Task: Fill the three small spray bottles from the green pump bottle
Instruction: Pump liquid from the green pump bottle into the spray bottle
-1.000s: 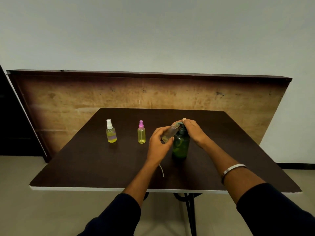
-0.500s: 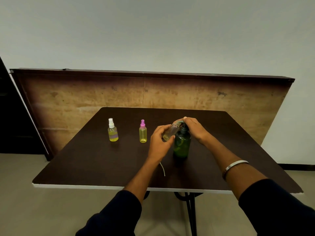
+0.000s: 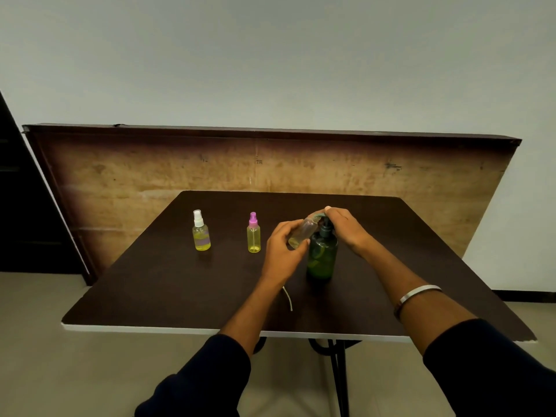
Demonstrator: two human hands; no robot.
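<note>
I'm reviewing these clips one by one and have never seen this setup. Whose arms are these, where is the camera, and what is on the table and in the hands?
There is no machine here. A person wears a wide-angle camera on the head, so this single view looks forward and down along their own arms.

The left hand grips a small clear bottle, tilted, with its open end up at the spout of the green pump bottle. The right hand rests on top of the pump head, as if to press it. The clear bottle seems to hold a little liquid at the bottom.

On the dark table two more small spray bottles stand upright, apart from each other: the white-capped bottle and the pink-capped bottle, both with yellowish liquid. A thin pale tube lies near the left wrist. A wooden board leans against the wall behind.
</note>
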